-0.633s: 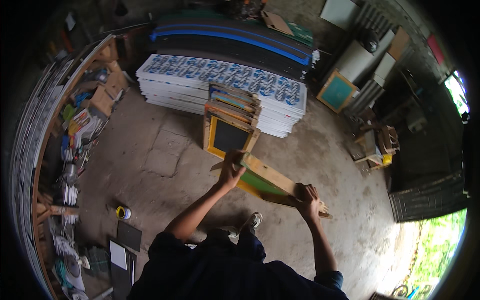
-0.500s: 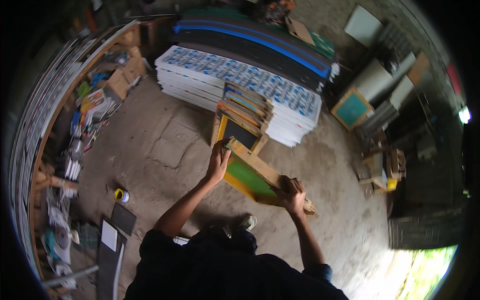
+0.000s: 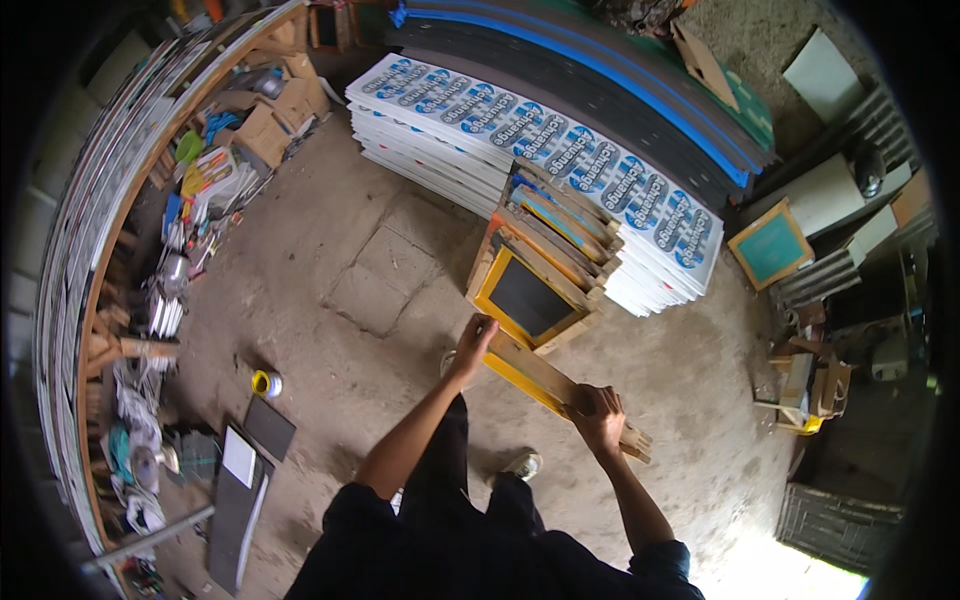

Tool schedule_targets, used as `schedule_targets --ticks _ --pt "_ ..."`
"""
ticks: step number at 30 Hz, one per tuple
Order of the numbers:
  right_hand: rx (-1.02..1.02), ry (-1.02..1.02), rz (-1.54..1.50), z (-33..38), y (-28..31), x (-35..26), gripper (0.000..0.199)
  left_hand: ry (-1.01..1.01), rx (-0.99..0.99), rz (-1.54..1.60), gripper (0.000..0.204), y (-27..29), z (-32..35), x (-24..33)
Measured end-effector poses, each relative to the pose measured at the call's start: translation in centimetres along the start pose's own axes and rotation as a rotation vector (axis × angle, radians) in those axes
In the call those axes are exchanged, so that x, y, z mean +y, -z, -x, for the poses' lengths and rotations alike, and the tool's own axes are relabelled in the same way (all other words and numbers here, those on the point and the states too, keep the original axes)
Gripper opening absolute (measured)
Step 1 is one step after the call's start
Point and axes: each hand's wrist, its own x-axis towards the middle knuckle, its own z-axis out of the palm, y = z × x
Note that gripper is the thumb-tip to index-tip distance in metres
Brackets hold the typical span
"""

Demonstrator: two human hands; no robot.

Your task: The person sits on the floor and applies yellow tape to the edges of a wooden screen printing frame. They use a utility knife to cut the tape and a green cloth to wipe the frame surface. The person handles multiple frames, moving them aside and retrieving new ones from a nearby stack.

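Both my hands grip a wooden screen-printing frame point(image 3: 538, 377), which I see nearly edge-on, with yellow along its near side. My left hand point(image 3: 472, 347) is closed on its left end and my right hand point(image 3: 598, 417) is wrapped over the wood near its right end. Just beyond it, a row of similar frames leans against a stack of white printed sheets point(image 3: 520, 125). The front leaning frame point(image 3: 535, 300) has a yellow inner border and dark mesh. From this angle the mesh of the held frame is hidden.
An open yellow paint can point(image 3: 266, 384) stands on the floor at left, near dark flat boards point(image 3: 270, 430). A long cluttered shelf point(image 3: 95, 300) curves along the left side. At right are a teal-meshed frame point(image 3: 770, 245) and a small wooden stand point(image 3: 808, 385).
The held frame has tipped from showing its green mesh to nearly edge-on. Both hands stay on it. The view has shifted, and one foot now shows forward near my left hand.
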Motion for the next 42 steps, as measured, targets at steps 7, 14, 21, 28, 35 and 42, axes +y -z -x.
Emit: schedule_targets --ticks 7,14,21,28,35,42 --pt "-0.138 -0.165 0.038 -6.1 -12.6 5.8 0.042 0.191 0.026 0.009 0.026 2.0 -11.3 -8.3" --pt "-0.227 -0.284 0.073 -10.8 -22.9 10.8 0.044 0.153 -0.038 -0.12 0.021 3.6 -20.5 -17.3" --pt "-0.262 -0.377 0.125 -13.5 -27.2 13.8 0.042 0.1 0.032 -0.342 0.032 2.0 -25.8 -20.1" --pt "-0.215 -0.387 0.083 -17.3 -27.6 12.7 0.044 0.048 -0.132 -0.406 0.077 1.5 -27.1 -19.9" --pt "-0.152 -0.425 0.034 -14.3 -22.7 12.4 0.045 -0.218 -0.139 -0.677 0.085 -0.2 -24.9 -14.6" --pt "0.032 -0.555 -0.021 -5.2 -9.1 10.5 0.039 -0.407 -0.306 -0.686 0.079 -6.5 -15.9 -2.4"
